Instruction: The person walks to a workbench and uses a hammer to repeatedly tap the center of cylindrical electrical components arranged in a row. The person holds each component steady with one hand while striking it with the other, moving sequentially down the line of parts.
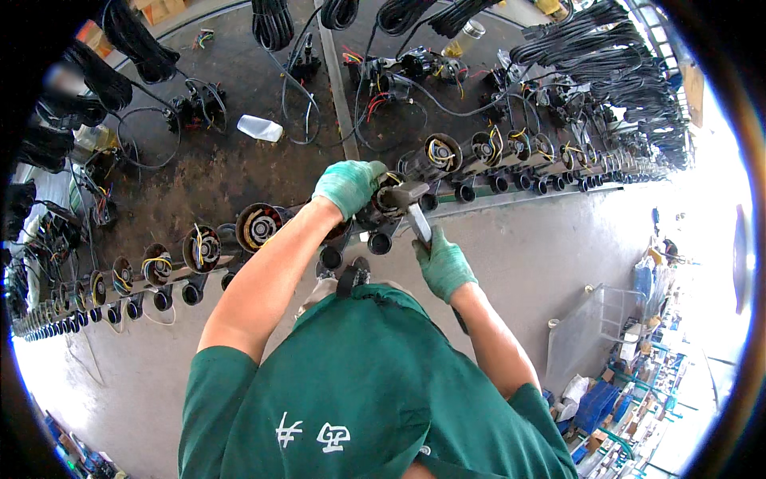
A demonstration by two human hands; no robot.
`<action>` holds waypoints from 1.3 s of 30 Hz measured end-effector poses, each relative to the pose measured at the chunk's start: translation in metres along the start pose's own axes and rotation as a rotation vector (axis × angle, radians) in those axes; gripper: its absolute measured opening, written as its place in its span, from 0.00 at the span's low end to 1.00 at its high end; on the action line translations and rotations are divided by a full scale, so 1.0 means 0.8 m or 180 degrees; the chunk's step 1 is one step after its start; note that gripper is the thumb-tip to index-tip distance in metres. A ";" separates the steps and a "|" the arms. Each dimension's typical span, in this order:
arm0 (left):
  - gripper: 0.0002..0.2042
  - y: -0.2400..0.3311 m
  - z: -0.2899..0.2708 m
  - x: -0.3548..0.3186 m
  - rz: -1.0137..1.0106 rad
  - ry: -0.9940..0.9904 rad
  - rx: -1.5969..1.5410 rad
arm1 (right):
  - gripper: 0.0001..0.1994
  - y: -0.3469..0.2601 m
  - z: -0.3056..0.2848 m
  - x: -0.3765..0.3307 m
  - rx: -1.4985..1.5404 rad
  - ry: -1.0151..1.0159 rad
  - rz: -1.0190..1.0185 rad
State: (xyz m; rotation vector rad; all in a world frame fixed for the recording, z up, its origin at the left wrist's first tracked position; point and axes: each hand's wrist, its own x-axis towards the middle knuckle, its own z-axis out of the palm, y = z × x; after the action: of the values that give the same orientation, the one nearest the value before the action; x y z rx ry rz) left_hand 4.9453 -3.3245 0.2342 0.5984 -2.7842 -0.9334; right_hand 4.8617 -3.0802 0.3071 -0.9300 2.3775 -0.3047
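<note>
1. Gripping the hammer [417, 217]: right hand [445, 267], closed round the handle, head at the motor housing [371, 215]'s open end.
2. Housing sits at the bench [239, 172]'s near edge, between other housings [261, 227].
3. Left hand [349, 188] at its rim; can't tell if fingers clamp it.
4. I'd use short, square taps, left fingers clear, housing braced against rolling.

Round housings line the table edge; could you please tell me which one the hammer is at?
The housing by the left hand; it alone has the hammer's head across its open end.
</note>
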 end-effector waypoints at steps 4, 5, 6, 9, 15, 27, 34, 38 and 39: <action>0.13 -0.012 0.011 0.000 0.0123 0.0159 0.0026 | 0.18 0.000 0.008 0.008 0.0013 -0.0106 -0.0030; 0.13 -0.010 0.009 -0.001 0.0094 0.0136 0.0012 | 0.17 0.000 0.009 0.009 0.0052 -0.0079 -0.0038; 0.13 -0.008 0.007 -0.001 0.0067 0.0112 -0.0004 | 0.17 0.002 0.010 0.011 0.0091 -0.0053 -0.0045; 0.13 -0.003 0.003 -0.001 0.0035 0.0038 0.0005 | 0.20 0.009 0.013 0.015 0.0023 -0.0183 0.0039; 0.14 -0.002 0.004 -0.003 0.0008 0.0106 -0.0074 | 0.17 0.033 0.025 0.019 0.0439 -0.0002 -0.0222; 0.11 0.009 0.010 -0.005 0.0128 0.0528 0.0076 | 0.18 0.210 -0.058 0.054 0.0738 0.0753 -0.0072; 0.17 0.115 0.014 0.015 0.0292 0.0579 0.1200 | 0.19 0.388 -0.044 0.123 0.0340 0.0504 0.0293; 0.15 0.195 0.076 0.026 0.0727 0.0185 0.1123 | 0.19 0.408 -0.036 0.142 0.0204 0.0193 0.0393; 0.16 0.205 0.102 0.030 0.0402 -0.0081 0.0781 | 0.20 0.413 -0.037 0.146 0.0231 0.0122 0.0357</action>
State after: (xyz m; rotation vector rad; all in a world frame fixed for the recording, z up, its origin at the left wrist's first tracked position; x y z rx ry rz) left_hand 4.8495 -3.1708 0.2687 0.4367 -2.9423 -0.5840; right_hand 4.5918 -2.9171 0.1509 -0.7608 2.4258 -0.3655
